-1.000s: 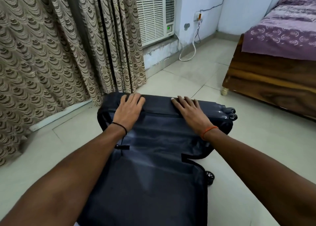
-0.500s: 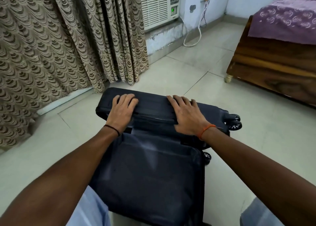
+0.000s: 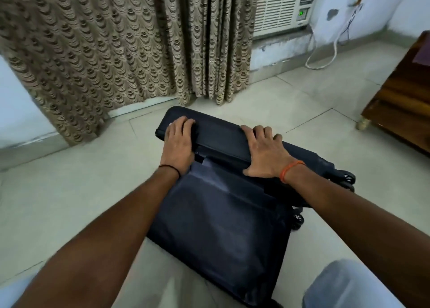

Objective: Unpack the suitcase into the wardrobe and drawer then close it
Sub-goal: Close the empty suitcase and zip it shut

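A dark navy suitcase lies on the tiled floor in front of me, its wheels pointing right. The near half shows a dark fabric lining. The far half is tilted up from the floor, its top edge turned towards me. My left hand lies over the left end of that raised edge, fingers curled over it. My right hand grips the right part of the same edge, thumb underneath. What is inside the suitcase is hidden.
A patterned beige curtain hangs just behind the suitcase. A window air conditioner and a loose white cable are at the back right. A wooden bed frame stands on the right. My knee is at the bottom right.
The far half of the suitcase has risen and swung towards me under both hands. My fingers have gone from flat on it to curled over its edge.
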